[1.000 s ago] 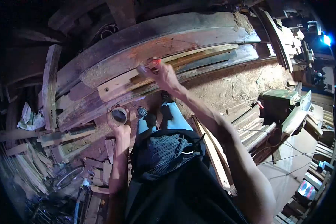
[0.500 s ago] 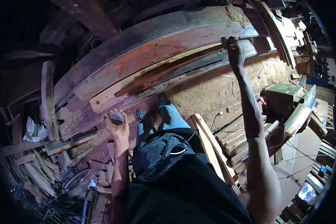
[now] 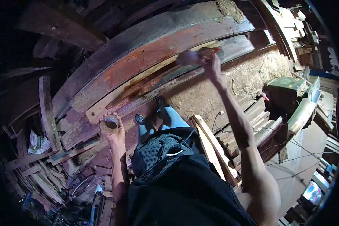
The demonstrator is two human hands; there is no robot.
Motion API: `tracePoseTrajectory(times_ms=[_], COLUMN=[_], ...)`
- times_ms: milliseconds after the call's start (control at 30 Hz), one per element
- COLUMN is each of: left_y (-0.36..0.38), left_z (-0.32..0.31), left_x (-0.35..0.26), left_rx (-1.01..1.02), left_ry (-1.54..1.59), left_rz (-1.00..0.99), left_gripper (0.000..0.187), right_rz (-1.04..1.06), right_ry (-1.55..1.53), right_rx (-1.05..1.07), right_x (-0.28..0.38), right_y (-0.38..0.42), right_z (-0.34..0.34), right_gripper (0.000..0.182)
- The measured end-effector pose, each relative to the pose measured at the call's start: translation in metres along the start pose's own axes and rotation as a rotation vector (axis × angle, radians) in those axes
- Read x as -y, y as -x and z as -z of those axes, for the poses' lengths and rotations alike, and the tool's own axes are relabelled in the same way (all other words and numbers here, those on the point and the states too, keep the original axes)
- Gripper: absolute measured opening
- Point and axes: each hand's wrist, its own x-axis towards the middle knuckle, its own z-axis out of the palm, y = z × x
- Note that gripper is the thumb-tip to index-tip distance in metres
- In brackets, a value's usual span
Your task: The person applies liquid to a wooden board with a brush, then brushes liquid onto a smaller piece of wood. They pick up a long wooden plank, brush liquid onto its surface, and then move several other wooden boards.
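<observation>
In my left hand [image 3: 116,136] is a small round open-topped cup [image 3: 110,122], with my fingers wrapped about its side. The cup sits close to the near end of a pale plank [image 3: 96,113]. My right hand [image 3: 211,64] grips a dark, motion-smeared object with a red end [image 3: 190,58], whose kind I cannot make out. It overlaps the long boards farther along. Beside the pale plank runs a reddish-brown board [image 3: 139,89] with dark, wet-looking patches.
Thick timbers [image 3: 154,32] lie stacked behind the boards. Sawdust covers the ground [image 3: 248,73]. A green box-shaped machine [image 3: 286,86] stands at the right near loose cables and stacked lumber [image 3: 252,132]. Scrap wood [image 3: 45,180] and a white bag [image 3: 37,143] are at the left.
My right hand has swept left and toward me along the boards, and the smeared object now shows in it. My left hand, still holding the cup, has shifted slightly left.
</observation>
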Motion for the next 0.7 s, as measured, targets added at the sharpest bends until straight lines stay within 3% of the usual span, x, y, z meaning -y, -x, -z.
tracePoseTrajectory(times_ms=[33,67,100,133,200,267,333,400,467,533,600,700], left_y=[0.000,0.000,0.000,0.000,0.000,-0.001,-0.003,-0.004,-0.005,-0.005,-0.004,-0.001], left_z=[0.000,0.001,0.002,0.003,0.004,0.005,0.003,0.002,0.000,-0.004,-0.009,-0.013], left_x=[0.001,0.001,0.002,0.002,0.004,0.006,0.008,0.011,0.012,0.012,0.013,0.011], left_rx=[-0.001,0.006,0.013,0.015,-0.007,-0.036,-0.064,0.001,0.033,0.066,-0.083,0.019], left_ry=[0.001,0.007,0.013,0.013,-0.009,-0.001,0.005,0.008,-0.044,-0.097,0.020,0.014], left_rz=[-0.004,-0.007,-0.009,-0.008,-0.024,-0.010,0.007,0.021,0.011,-0.004,-0.028,0.013], left_gripper=[0.025,0.025,0.025,0.025,0.026,0.026,0.027,0.028,0.029,0.029,0.029,0.029], right_rz=[0.048,0.221,0.076,0.066,0.299,0.339,0.499,0.518,0.675,0.358,0.501,0.146], right_ry=[-0.206,0.012,-0.133,-0.128,0.244,0.272,0.623,0.375,0.211,-0.148,-0.348,-0.344], right_rx=[-0.230,-0.358,-0.359,-0.471,-0.545,-0.399,-0.131,0.059,0.149,0.410,0.186,0.052], right_x=[-0.072,-0.024,-0.027,-0.028,-0.024,-0.024,0.008,0.060,0.083,0.123,0.104,0.028], right_y=[-0.028,-0.026,-0.036,-0.039,-0.041,-0.031,-0.008,0.031,0.060,0.066,0.052,0.015], right_z=[0.012,0.048,0.066,0.079,0.090,0.073,0.034,-0.004,-0.034,-0.042,-0.053,-0.017], right_gripper=[0.027,0.022,0.021,0.018,0.019,0.022,0.028,0.034,0.029,0.022,0.015,0.018])
